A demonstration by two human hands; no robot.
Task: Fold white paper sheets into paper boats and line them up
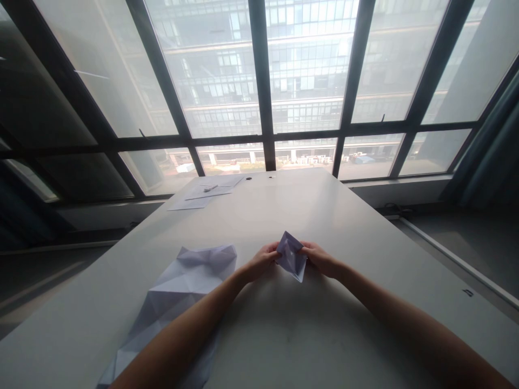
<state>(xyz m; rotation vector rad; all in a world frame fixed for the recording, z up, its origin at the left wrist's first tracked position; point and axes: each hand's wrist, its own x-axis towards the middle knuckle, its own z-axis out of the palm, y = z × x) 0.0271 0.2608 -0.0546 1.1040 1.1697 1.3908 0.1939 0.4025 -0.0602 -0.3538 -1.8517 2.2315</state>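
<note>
A small piece of folded paper (291,259), pale purple-white and roughly diamond-shaped, is held between both hands above the white table. My left hand (263,261) pinches its left edge, with the thumb on the near face. On the opposite edge, my right hand (321,259) grips it the same way, thumb laid on the front. Most of the fingers behind the paper are hidden. Left of the hands lies a large creased sheet of paper (178,281), partly covered by my left forearm.
The white table (308,210) reaches to a wall of framed windows. Flat sheets of paper (198,203) lie at its far left, with a small light object (210,188) on top. A small dark mark (467,293) shows near the right edge. Curtains hang at both sides.
</note>
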